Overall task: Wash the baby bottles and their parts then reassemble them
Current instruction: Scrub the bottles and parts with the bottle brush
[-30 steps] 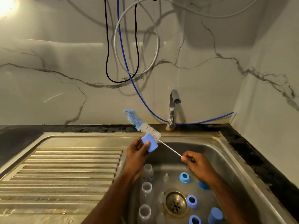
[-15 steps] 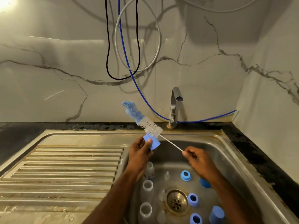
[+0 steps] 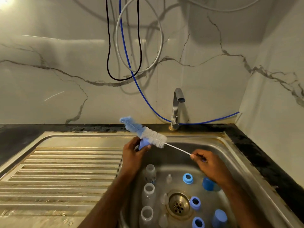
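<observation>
My left hand (image 3: 133, 153) grips a blue bottle cap (image 3: 143, 144) over the sink's left edge. My right hand (image 3: 209, 163) pinches the thin wire handle of a bottle brush (image 3: 148, 133); its blue and white bristles lie across the top of the cap. In the sink basin (image 3: 230, 158) lie three clear bottles (image 3: 148, 193) along the left side. Clear teats (image 3: 169, 178) sit near the drain (image 3: 179, 205). Three blue screw rings (image 3: 187, 178) and two blue caps (image 3: 219, 217) lie to the right of the drain.
A ribbed steel drainboard (image 3: 65, 175) spreads to the left. The tap (image 3: 176, 109) stands at the back of the sink and no water runs. Black, grey and blue hoses (image 3: 125, 55) hang on the marble wall. A dark counter (image 3: 263, 158) edges the sink on the right.
The brush has slid back toward the right, so the white bristles now lie over the cap. The cap has turned in my left hand and shows less of itself.
</observation>
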